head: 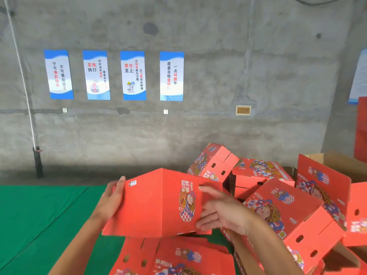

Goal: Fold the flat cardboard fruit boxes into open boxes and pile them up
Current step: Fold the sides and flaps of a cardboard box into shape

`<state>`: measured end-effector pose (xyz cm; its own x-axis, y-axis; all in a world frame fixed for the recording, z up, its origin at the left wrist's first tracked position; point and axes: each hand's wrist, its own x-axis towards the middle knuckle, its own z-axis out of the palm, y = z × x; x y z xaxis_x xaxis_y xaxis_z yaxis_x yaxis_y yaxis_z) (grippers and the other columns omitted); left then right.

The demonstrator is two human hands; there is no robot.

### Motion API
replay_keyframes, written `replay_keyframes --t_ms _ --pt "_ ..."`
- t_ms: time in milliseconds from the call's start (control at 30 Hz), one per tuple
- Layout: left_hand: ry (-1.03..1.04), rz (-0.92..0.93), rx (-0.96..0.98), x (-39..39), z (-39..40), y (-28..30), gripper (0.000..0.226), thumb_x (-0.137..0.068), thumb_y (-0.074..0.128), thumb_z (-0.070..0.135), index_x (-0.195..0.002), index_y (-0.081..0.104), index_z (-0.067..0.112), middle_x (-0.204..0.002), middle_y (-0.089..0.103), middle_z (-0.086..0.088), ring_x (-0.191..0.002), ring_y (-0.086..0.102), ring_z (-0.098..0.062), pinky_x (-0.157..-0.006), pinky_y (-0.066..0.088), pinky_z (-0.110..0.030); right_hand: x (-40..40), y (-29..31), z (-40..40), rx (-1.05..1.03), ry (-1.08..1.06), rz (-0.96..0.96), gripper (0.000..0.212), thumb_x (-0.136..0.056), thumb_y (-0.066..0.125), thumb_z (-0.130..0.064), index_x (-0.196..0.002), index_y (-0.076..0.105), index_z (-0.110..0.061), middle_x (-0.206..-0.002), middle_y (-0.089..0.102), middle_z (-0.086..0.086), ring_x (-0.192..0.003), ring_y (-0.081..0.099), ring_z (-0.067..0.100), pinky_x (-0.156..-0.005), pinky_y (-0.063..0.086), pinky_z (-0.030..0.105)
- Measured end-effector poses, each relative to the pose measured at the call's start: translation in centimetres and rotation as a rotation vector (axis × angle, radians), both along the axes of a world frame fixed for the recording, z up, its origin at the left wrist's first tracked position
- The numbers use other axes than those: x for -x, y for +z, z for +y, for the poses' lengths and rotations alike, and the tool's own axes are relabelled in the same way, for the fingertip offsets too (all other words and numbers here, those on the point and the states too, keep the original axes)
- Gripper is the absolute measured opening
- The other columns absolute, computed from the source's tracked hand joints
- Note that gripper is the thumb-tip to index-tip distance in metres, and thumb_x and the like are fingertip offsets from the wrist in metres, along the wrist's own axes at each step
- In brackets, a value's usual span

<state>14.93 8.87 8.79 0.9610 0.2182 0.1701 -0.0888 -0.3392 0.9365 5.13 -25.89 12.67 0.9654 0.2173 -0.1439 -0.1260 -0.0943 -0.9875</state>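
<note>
I hold a red cardboard fruit box in front of me, partly opened so that a vertical crease points toward me. My left hand grips its left edge, fingers wrapped over the rim. My right hand lies on its right panel beside the cartoon print, thumb under the lower edge. Flat red boxes lie stacked below the held one. A loose pile of folded red boxes sits to the right.
A green mat covers the surface at the left. A grey concrete wall with several blue and white posters stands behind. A black post stands at the far left. Brown cardboard shows at the right edge.
</note>
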Motion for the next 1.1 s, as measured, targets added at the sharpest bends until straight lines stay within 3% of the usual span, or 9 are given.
replay_keyframes --t_ms 167,300,367,433,467,567,767,933,1100 --pt "-0.385 0.169 0.238 -1.3 -6.5 -0.2 0.074 -0.078 0.029 0.096 -0.139 0.045 0.057 -0.139 0.059 0.018 -0.129 0.056 -0.017 -0.093 0.054 -0.053 1.7 3.7 -0.9 0.432 -0.168 -0.369 0.055 -0.103 0.038 -0.005 -0.137 0.050 -0.047 -0.105 0.065 0.010 -0.076 0.076 0.024 -0.077 0.064 0.035" --pt "-0.637 0.073 0.299 -1.0 -15.0 0.4 0.061 -0.086 0.045 0.086 -0.141 0.046 0.059 -0.142 0.059 0.017 -0.131 0.059 -0.013 -0.113 0.042 -0.053 3.5 4.2 -2.6 0.775 -0.231 -0.667 0.052 -0.102 0.040 -0.008 -0.139 0.049 -0.043 -0.082 0.056 -0.007 -0.059 0.054 0.002 -0.062 0.042 0.017" --pt "-0.594 0.039 0.332 -0.7 -19.5 1.2 0.070 -0.082 0.053 0.085 -0.143 0.050 0.049 -0.134 0.067 0.009 -0.123 0.065 -0.017 -0.111 0.045 -0.045 4.1 4.5 -3.9 0.911 -0.323 -0.739 0.055 -0.103 0.041 -0.011 -0.144 0.042 -0.047 -0.102 0.055 0.002 -0.086 0.062 0.011 -0.078 0.043 0.026" --pt "-0.586 0.094 0.398 -0.2 -23.6 2.2 0.079 -0.081 0.048 0.088 -0.137 0.061 0.033 -0.107 0.076 -0.002 -0.103 0.073 -0.024 -0.075 0.054 -0.063 4.5 5.1 -5.8 1.059 -0.397 -0.758 0.058 -0.102 0.044 -0.016 -0.147 0.034 -0.051 -0.115 0.048 0.005 -0.106 0.060 0.028 -0.088 0.044 0.033" --pt "-0.624 0.133 0.402 0.3 -25.6 2.9 0.072 -0.078 0.043 0.093 -0.128 0.064 0.046 -0.103 0.077 0.005 -0.100 0.074 -0.019 -0.069 0.064 -0.048 4.5 5.4 -6.8 1.139 -0.433 -0.748 0.059 -0.102 0.044 -0.017 -0.149 0.032 -0.051 -0.124 0.046 0.009 -0.113 0.057 0.034 -0.093 0.044 0.036" --pt "-0.800 0.159 0.404 1.6 -31.1 5.1 0.063 -0.065 0.037 0.103 -0.115 0.057 0.071 -0.116 0.071 0.027 -0.115 0.067 -0.010 -0.083 0.060 -0.054 4.1 6.2 -10.2 1.324 -0.540 -0.674 0.058 -0.105 0.036 -0.015 -0.153 0.030 -0.046 -0.145 0.032 0.021 -0.121 0.046 0.044 -0.106 0.038 0.044" --pt "-0.941 -0.012 0.323 0.9 -41.4 9.2 0.072 -0.079 0.024 0.096 -0.142 0.039 0.063 -0.135 0.062 0.021 -0.122 0.063 -0.014 -0.088 0.056 -0.057 1.0 6.4 -19.1 1.388 -0.642 -0.526 0.061 -0.104 0.035 -0.013 -0.156 0.028 -0.043 -0.152 0.022 0.027 -0.121 0.045 0.048 -0.107 0.038 0.046" --pt "-0.856 -0.093 0.178 -2.1 -47.9 9.8 0.084 -0.060 0.028 0.107 -0.138 0.009 0.081 -0.162 0.023 0.028 -0.145 0.039 -0.020 -0.098 0.051 -0.059 -3.7 5.7 -26.2 1.336 -0.607 -0.480 0.061 -0.104 0.038 -0.015 -0.157 0.028 -0.043 -0.155 0.019 0.026 -0.126 0.042 0.052 -0.113 0.036 0.048" --pt "-0.775 -0.041 0.110 -6.3 -52.2 7.8 0.078 -0.069 0.031 0.101 -0.139 0.003 0.080 -0.169 0.016 0.013 -0.145 0.039 -0.029 -0.090 0.057 -0.055 -9.2 4.1 -30.3 1.276 -0.540 -0.427 0.062 -0.103 0.038 -0.013 -0.159 0.029 -0.038 -0.158 0.013 0.035 -0.146 0.021 0.054 -0.119 0.029 0.048"
